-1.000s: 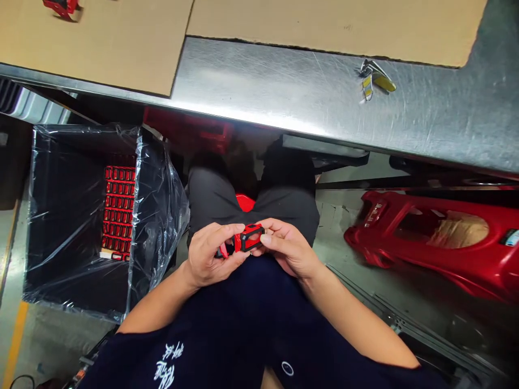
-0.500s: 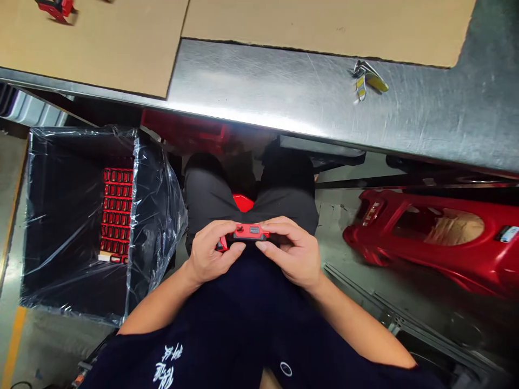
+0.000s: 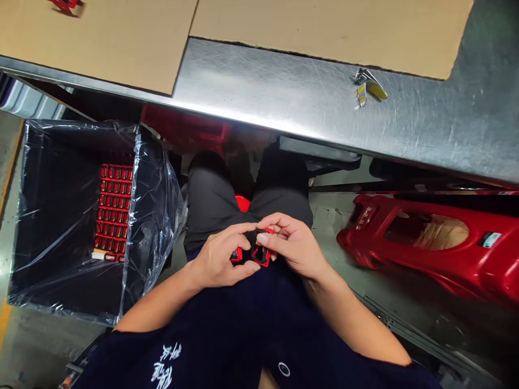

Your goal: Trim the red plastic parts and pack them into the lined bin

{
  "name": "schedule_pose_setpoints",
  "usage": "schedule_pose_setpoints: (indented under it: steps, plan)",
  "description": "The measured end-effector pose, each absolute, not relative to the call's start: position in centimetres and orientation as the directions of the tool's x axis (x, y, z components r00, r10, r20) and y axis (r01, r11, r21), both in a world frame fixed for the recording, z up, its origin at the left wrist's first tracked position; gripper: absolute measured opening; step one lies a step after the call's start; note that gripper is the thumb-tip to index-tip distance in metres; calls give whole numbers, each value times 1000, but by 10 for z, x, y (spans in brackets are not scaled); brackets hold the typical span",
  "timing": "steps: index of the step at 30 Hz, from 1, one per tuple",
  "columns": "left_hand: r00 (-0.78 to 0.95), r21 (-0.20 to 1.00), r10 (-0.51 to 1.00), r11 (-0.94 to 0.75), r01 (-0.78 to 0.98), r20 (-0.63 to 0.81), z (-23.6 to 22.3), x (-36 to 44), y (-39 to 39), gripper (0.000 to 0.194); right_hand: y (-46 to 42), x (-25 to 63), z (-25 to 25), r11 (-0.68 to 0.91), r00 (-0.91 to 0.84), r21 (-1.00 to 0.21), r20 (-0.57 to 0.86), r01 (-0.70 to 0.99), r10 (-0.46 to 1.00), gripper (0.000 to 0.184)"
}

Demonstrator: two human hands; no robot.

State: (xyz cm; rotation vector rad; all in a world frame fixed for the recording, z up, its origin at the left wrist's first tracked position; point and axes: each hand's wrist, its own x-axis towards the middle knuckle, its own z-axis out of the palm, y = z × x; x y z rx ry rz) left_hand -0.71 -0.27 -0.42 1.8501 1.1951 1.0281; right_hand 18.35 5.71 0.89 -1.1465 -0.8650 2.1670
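Dark shirt [image 3: 227,340] nearest. Red-and-black part [image 3: 265,254] held up in front of it: left hand [image 3: 219,258] has its grip clamped on the near-left side, index above, thumb below; right hand [image 3: 299,249] pinches the upper right, thumb on top. Another red bit [image 3: 236,254] inside left hand's curl, can't tell if separate. Plastic-lined bin [image 3: 48,216] at left, rows of red pieces [image 3: 114,202] inside. Red shell [image 3: 438,265] at right. Beyond: metal desk [image 3: 259,86], yellow-and-silver item [image 3: 372,89], cardboard sheets [image 3: 332,35]
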Motion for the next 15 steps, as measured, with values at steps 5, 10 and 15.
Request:
schedule_pose_setpoints:
  steps: [5, 10, 15]
  plan:
    - [298, 871, 937, -295, 393, 183, -10, -7, -5, 68, 57, 178, 14, -726, -524, -668, -565, -162, 637, 42]
    - [302, 856, 939, -288, 428, 165, -12, -6, -6, 81, 55, 170, 9, -736, -514, -643, -568, -210, 643, 45]
    - [206, 884, 959, -262, 387, 194, -12, -7, -2, 77, 61, 174, 11, -694, -552, -707, -530, -132, 644, 49]
